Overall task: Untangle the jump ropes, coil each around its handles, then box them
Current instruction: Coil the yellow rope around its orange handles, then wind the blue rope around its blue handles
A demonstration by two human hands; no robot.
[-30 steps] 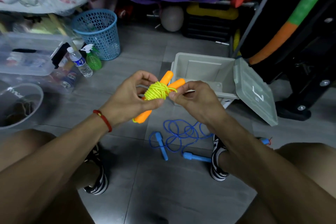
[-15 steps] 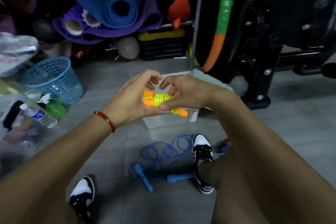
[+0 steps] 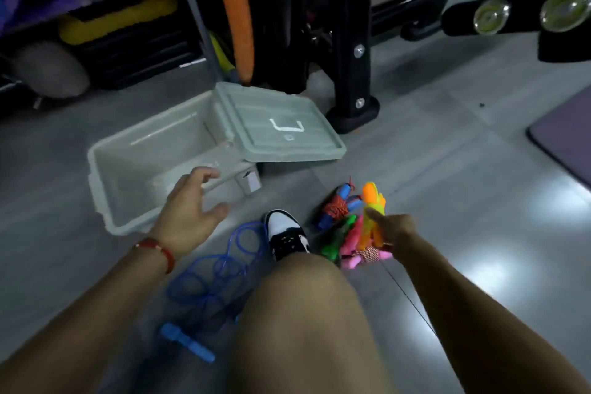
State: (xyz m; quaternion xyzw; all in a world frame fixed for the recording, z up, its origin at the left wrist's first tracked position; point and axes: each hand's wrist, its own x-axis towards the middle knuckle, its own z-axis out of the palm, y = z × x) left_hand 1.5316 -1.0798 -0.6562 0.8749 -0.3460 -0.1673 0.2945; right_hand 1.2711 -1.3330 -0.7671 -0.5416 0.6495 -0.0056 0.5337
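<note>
Left hand [image 3: 188, 205]: hovers over the near right part of the open box, fingers spread and relaxed, its grip empty; a red bracelet [image 3: 160, 251] sits on the wrist
Right hand [image 3: 391, 230]: reaches down to the right of the raised knee, its grip closed round the lower part of the orange-handled jump rope; the fingers themselves are blurred
Orange-handled jump rope [image 3: 372, 211]: handles stand roughly upright in the right hand, yellow-green cord wound round them, directly over the pile of coiled ropes
Pile of coiled ropes: a blue-handled bundle with red cord [image 3: 337, 206] lies on the floor just right of the shoe; a green-handled bundle [image 3: 335, 240] and a pink-handled bundle [image 3: 358, 253] lie close beside it, partly behind the knee; whether they touch one another is not clear
Blue jump rope [image 3: 217, 269]: lies loose on the floor in overlapping loops between the left forearm and the knee, not coiled; one blue handle [image 3: 187, 342] lies near the bottom of the view
Box [image 3: 105, 150]: pale grey plastic, on the floor ahead of the left hand, no rope visible inside; its hinged lid [image 3: 278, 125] is thrown open to the right
Shoe [image 3: 287, 238]: black and white, on the floor between the blue rope and the pile
Floor [image 3: 447, 169]: grey tiles; black equipment frame [image 3: 348, 41] stands behind the box
</note>
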